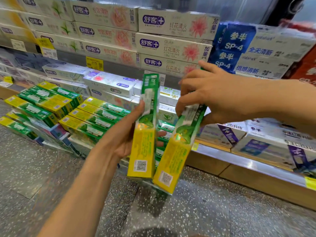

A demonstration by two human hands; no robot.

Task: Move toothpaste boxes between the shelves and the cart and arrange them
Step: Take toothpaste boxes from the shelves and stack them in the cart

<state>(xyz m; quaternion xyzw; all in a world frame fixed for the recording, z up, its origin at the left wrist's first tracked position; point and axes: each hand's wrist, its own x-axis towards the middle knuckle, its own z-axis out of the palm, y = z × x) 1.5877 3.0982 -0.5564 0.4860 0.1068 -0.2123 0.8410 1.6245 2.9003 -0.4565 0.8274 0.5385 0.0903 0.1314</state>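
Left hand: fingers curled round one green-and-yellow box, held nearly upright.
Right hand: fingers curled over the top of a second matching box, tilted, its lower end beside the first.
Location: both boxes were in mid-air before the lower shelf, above the floor.
Stock: stacked boxes lay behind.
Risk: the tilted box, gripped only at the top, might slip and fall.

Speckled terrazzo floor, yellow price tag on shelf edge, wooden shelf base
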